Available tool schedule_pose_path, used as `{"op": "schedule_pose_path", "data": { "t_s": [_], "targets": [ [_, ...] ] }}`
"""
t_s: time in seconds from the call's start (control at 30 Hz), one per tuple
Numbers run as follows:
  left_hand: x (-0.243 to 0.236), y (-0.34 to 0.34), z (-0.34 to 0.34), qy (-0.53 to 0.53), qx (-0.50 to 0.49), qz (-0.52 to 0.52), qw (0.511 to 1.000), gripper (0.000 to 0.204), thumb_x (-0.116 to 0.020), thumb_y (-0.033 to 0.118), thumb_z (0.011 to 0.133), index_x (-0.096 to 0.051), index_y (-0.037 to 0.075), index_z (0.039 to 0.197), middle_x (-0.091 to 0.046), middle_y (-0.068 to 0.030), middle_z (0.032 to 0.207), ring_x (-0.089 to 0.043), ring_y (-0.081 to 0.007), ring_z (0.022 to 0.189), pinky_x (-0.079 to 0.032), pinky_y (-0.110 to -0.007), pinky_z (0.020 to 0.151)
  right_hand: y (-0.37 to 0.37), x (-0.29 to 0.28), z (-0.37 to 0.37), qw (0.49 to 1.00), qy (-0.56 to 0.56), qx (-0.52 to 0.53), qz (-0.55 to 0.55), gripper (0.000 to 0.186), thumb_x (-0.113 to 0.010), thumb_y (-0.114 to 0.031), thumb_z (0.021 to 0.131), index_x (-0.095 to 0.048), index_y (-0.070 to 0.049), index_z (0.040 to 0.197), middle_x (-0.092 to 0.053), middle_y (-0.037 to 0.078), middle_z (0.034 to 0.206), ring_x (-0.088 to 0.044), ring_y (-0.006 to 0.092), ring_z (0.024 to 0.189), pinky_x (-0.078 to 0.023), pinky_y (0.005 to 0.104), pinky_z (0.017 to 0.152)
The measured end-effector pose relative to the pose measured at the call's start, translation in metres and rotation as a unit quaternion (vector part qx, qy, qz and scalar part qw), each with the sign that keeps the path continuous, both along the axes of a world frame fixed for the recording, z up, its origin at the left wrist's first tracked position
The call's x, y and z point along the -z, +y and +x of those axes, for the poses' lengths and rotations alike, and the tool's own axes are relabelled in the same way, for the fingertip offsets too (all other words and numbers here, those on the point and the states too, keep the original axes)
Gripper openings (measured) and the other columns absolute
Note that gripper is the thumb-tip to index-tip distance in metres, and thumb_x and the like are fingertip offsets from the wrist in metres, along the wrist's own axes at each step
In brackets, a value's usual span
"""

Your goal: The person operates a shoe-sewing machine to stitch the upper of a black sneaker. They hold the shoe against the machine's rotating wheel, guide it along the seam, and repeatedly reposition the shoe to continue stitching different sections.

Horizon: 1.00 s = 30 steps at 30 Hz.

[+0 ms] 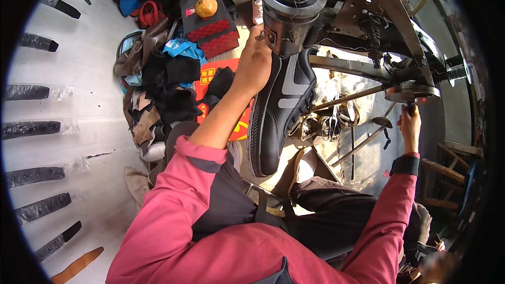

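My left hand [255,58] is closed on the heel end of a black leather shoe [276,110] with grey stripes, held upright beneath the cylindrical metal head [292,18] of a cast-metal machine, probably a shoe-sewing machine; its fingertips are partly hidden. The shoe's toe points down toward my lap, and its laces face right. My right hand [410,121] grips a dark handle [411,109] below a metal handwheel [412,93] on the machine's right side.
Leather scraps [163,81] and bags lie at left, beside stacked black-and-red boxes [208,34] bearing a round yellow fruit. Scissors [331,126] and small tools sit behind the shoe. A white panel [79,115] with dark strips fills the far left. Wooden stools [444,173] stand at right.
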<state>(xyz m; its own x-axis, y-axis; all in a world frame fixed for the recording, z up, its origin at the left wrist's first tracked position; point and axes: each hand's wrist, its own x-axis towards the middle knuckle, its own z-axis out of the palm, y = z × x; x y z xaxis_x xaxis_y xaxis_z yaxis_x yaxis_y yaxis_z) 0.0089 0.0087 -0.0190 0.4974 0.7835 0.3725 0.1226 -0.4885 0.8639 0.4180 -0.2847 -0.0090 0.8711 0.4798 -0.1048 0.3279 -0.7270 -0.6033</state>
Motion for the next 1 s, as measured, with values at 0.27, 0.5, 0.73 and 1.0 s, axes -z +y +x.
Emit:
{"op": "schedule_pose_path", "data": {
  "t_s": [0.27, 0.5, 0.73, 1.0],
  "targets": [
    [-0.010, -0.002, -0.003, 0.044, -0.004, 0.034, 0.998, 0.034, -0.040, 0.011, 0.107, -0.057, 0.000, 0.134, -0.062, -0.0213, 0.131, -0.059, -0.0347, 0.121, -0.043, -0.038, 0.110, 0.008, -0.077, -0.050, 0.952, 0.049, -0.181, 0.243, 0.016, -0.062, -0.018, 0.109, -0.067, -0.003, 0.106, -0.060, -0.003, 0.078, -0.052, 0.0058, 0.066, -0.043, 0.0225, 0.061],
    [-0.002, 0.005, -0.004, 0.099, -0.012, 0.111, 0.989, 0.035, -0.039, 0.009, 0.109, -0.053, 0.000, 0.139, -0.059, -0.0202, 0.140, -0.056, -0.0354, 0.129, -0.041, -0.038, 0.114, -0.012, -0.021, 0.031, 0.988, -0.066, 0.033, 0.136, 0.020, -0.063, -0.023, 0.105, -0.065, -0.005, 0.112, -0.060, 0.002, 0.076, -0.057, 0.0102, 0.065, -0.047, 0.0298, 0.060],
    [0.003, 0.006, -0.005, 0.069, -0.005, 0.048, 0.996, 0.036, -0.039, 0.016, 0.112, -0.053, -0.001, 0.141, -0.061, -0.0186, 0.140, -0.055, -0.0321, 0.133, -0.039, -0.039, 0.117, 0.023, -0.016, -0.068, 0.972, 0.173, -0.154, 0.046, 0.030, -0.065, -0.028, 0.105, -0.065, -0.001, 0.117, -0.061, 0.003, 0.074, -0.057, 0.0092, 0.062, -0.048, 0.0270, 0.058],
    [-0.001, 0.009, 0.001, 0.097, -0.031, 0.226, 0.969, 0.035, -0.039, 0.009, 0.109, -0.057, -0.001, 0.138, -0.058, -0.0194, 0.144, -0.053, -0.0370, 0.134, -0.036, -0.040, 0.121, -0.001, -0.078, -0.005, 0.969, -0.049, -0.048, 0.238, 0.019, -0.062, -0.022, 0.108, -0.067, -0.004, 0.105, -0.058, -0.002, 0.078, -0.053, 0.0068, 0.066, -0.043, 0.0245, 0.061]
  ]
}}
